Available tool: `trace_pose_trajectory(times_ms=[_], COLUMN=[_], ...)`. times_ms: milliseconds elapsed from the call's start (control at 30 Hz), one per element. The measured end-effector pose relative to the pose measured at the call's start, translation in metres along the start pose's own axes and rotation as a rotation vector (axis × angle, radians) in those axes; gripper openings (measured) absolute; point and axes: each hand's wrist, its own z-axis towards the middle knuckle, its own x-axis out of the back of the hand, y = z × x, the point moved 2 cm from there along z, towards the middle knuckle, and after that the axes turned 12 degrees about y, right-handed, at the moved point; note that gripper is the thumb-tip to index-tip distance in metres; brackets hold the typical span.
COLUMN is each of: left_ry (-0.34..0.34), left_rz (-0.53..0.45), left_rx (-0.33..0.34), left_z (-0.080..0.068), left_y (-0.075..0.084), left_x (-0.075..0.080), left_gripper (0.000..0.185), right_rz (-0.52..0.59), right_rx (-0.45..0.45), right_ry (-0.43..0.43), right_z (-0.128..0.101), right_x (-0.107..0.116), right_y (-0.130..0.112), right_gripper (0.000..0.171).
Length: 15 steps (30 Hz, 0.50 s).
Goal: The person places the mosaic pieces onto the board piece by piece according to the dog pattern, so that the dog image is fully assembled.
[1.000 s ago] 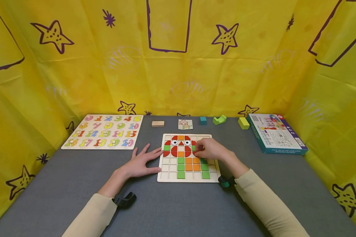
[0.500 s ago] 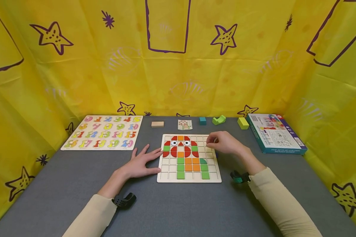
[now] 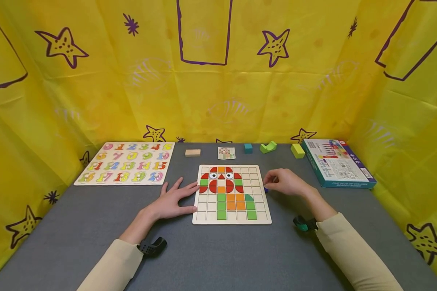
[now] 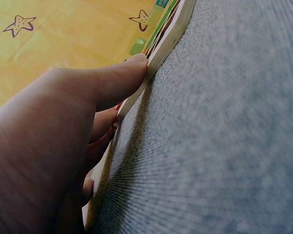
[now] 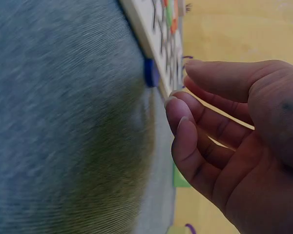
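A person's right hand (image 3: pixel 287 182) had left the wooden grid board (image 3: pixel 231 195) and hung just off its right edge, above the grey table (image 3: pixel 218 254). A second earlier that hand lay over the board's right-hand cells beside the red pieces; half a second later it was at the board's upper right corner. Its fingers (image 5: pixel 195 141) were loosely curled, thumb above them, and held nothing that the wrist view showed. A small blue piece (image 5: pixel 150 72) lay on the table against the board's right edge, just in front of the fingertips and not touched.

The left hand (image 3: pixel 171 201) had not moved: it lay flat on the table with fingers spread, the thumb (image 4: pixel 118 80) pressed to the board's left edge, steadying it.

On the board the picture of red, orange and green tiles (image 3: pixel 226 192) stood partly built, and a green quarter-round tile (image 3: pixel 249 198), hidden under the hand a second earlier, sat in its cell. The shift suggested that one placement was finished and that the blue piece was the next one in hand, though many cells remained bare.
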Motion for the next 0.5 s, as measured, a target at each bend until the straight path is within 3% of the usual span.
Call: trace_pose_trajectory(times_ms=[500], left_ry=[-0.006], left_rz=[-0.011], left_rx=[0.001], left_z=[0.0003], left_y=[-0.0005], left_x=[-0.0005], left_gripper=[0.082], right_rz=[-0.01], right_rx=[0.025], right_ry=[-0.023], right_z=[-0.0029], right_x=[-0.0084], right_y=[0.0125], right_gripper=[0.016])
